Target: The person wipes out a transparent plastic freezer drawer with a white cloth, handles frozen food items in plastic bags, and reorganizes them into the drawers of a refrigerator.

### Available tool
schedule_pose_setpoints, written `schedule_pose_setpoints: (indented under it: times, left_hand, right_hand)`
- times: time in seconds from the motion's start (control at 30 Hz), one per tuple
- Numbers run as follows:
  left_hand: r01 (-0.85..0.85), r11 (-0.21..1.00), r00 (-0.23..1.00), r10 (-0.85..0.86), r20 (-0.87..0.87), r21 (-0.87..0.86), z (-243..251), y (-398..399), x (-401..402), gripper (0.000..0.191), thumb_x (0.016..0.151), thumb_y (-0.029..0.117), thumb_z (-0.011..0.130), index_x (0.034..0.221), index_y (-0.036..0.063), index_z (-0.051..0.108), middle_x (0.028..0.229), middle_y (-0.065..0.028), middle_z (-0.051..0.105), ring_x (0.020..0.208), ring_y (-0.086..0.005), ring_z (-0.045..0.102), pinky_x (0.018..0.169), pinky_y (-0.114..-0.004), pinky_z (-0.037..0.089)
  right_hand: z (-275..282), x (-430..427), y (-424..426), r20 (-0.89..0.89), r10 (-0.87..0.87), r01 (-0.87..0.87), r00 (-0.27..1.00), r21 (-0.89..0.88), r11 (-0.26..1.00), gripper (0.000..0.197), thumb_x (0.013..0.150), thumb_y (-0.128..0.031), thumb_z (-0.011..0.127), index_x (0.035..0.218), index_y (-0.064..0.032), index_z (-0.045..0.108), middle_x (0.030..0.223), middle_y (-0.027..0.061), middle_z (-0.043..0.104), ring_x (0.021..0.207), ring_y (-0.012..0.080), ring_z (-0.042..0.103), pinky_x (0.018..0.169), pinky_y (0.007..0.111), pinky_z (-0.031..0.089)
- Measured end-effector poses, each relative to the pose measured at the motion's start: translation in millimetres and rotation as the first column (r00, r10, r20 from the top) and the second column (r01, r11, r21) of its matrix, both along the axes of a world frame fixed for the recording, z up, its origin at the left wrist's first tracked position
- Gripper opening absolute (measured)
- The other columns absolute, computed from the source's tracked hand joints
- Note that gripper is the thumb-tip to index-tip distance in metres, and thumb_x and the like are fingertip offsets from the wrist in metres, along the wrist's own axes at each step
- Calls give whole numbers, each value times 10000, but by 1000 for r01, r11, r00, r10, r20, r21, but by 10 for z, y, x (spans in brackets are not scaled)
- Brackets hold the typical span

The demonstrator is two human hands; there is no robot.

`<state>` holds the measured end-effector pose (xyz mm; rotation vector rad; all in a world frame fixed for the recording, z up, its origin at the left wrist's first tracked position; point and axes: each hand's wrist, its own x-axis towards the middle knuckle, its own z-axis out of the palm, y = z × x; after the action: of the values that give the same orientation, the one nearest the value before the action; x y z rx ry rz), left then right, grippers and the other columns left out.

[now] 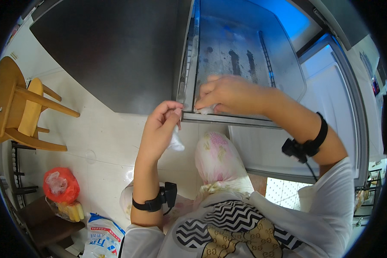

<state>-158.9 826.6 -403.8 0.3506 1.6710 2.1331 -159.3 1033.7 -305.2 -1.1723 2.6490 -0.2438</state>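
In front of me is a pulled-out refrigerator drawer (248, 54) with a dimpled bottom that shows dark, wet-looking streaks. My right hand (230, 95) reaches inside its near left corner and presses a crumpled white cloth or tissue (207, 110) against the edge there. Just outside that corner is my left hand (164, 125), fingertips at the metal rim (225, 119). A second white cloth or tissue (176, 142) hangs from its curled fingers. Whether the two white pieces are joined cannot be seen.
A large dark panel (116, 54) stands left of the drawer, and an open white refrigerator door (329, 87) lies right. Wooden chairs (22, 106) are at far left. A red plastic bag (62, 185) and a printed white bag (103, 237) sit lower left. My knee (217, 158) is below the rim.
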Motion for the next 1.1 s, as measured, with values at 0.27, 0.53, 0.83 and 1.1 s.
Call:
schedule_pose_setpoints:
  times: [0.27,0.53,0.83,1.1]
  left_hand:
    - [17,999,1000,-17,-17,48,-26,35,28,134,889,125,500,932,17,565,640,48,471,593,-18,411,532,-178,316]
    - [6,1000,1000,-6,-19,13,-79,42,41,151,908,140,477,949,31,574,675,30,490,608,-42,433,547,-178,342]
    - [10,1000,1000,-10,-14,3,-94,61,25,148,909,136,474,936,28,572,675,35,484,615,-38,433,546,-181,340]
    - [-4,1000,999,4,-49,6,-78,73,5,144,909,146,478,931,36,569,674,44,465,617,-36,407,550,-181,329]
  right_hand:
    - [-3,-44,79,258,-8,13,966,-19,1000,440,737,30,585,1144,-131,538,1086,90,485,1022,266,496,841,344,426]
    - [-103,-140,66,355,37,-19,934,-53,998,449,722,-33,613,1155,-111,525,1063,112,498,1030,288,494,844,356,426]
    - [-197,-143,40,-8,179,-178,984,89,980,280,730,-93,607,1008,-120,584,943,80,561,916,283,543,747,397,456]
    - [163,-90,20,573,-118,133,811,16,991,410,744,84,477,1128,-51,526,1092,109,455,1021,219,486,803,280,425]
